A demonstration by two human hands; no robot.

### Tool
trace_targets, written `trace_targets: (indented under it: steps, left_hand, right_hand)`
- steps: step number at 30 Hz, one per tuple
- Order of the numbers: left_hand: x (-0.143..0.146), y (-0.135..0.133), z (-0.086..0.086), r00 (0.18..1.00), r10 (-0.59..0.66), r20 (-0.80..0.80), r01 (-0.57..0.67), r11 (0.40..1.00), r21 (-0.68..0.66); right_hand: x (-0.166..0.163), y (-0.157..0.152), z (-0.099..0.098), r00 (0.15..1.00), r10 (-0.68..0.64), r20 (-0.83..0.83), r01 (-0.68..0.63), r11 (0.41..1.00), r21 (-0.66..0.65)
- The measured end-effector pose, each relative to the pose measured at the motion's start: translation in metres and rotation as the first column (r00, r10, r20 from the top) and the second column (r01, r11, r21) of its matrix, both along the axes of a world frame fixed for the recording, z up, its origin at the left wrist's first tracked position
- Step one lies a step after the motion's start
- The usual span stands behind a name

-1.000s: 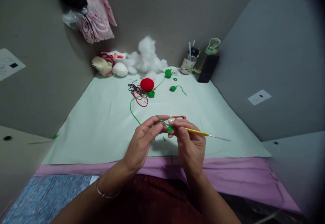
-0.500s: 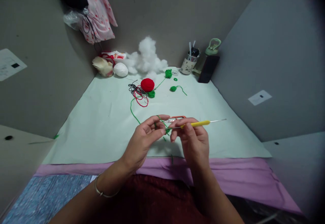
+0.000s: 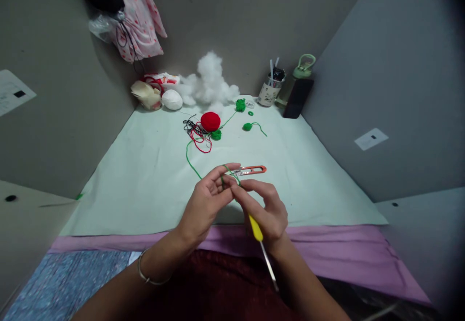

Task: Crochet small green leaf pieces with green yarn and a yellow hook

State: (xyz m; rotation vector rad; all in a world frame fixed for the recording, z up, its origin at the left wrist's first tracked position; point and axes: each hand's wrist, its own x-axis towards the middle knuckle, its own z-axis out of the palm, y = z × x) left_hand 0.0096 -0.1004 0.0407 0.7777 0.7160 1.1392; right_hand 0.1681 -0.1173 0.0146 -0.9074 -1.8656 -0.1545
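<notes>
Head view: left hand (image 3: 205,202) pinches green yarn (image 3: 189,160); right hand (image 3: 267,209) grips a yellow hook (image 3: 256,229), scissors (image 3: 252,169) just beyond.

Thin metal crochet hook (image 3: 256,229) with yellow grip, pinched in right hand (image 3: 271,212), tilted, tail end pointing to 5 o'clock, working end hidden at fingertips. Thin green yarn (image 3: 189,158) looped over left hand (image 3: 203,204) index finger, trailing to 11 o'clock on desk (image 3: 145,185).

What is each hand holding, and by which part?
Right hand holds the crochet hook by the front of its yellow handle. Left hand pinches the green yarn, looped over its forefinger.
</notes>
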Motion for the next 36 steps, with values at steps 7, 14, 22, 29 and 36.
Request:
trace_targets:
  steps: [7, 14, 22, 29, 36]
  left_hand:
    - [0.0, 0.006, -0.001, 0.976, -0.064, 0.208, 0.102, 0.979, -0.175]
    - [0.004, 0.0, -0.004, 1.0, -0.019, -0.01, 0.02, 0.996, 0.082]
    - [0.005, 0.004, -0.006, 0.967, -0.056, 0.247, 0.101, 0.98, -0.172]
    - [0.0, 0.007, -0.004, 0.989, -0.021, 0.148, 0.04, 0.992, -0.122]
    - [0.002, 0.002, -0.005, 0.996, -0.066, 0.053, 0.066, 0.998, 0.005]
  right_hand:
    - [-0.003, 0.004, 0.006, 0.85, 0.063, -0.523, -0.202, 0.956, -0.213]
    - [-0.013, 0.009, 0.015, 0.786, 0.081, -0.613, -0.288, 0.925, -0.248]
    - [-0.009, 0.004, 0.004, 0.962, 0.036, -0.27, -0.062, 0.994, -0.09]
    - [-0.002, 0.013, 0.013, 0.606, 0.034, -0.795, -0.472, 0.82, -0.324]
    - [-0.005, 0.014, 0.008, 0.583, 0.01, -0.813, -0.55, 0.741, -0.385]
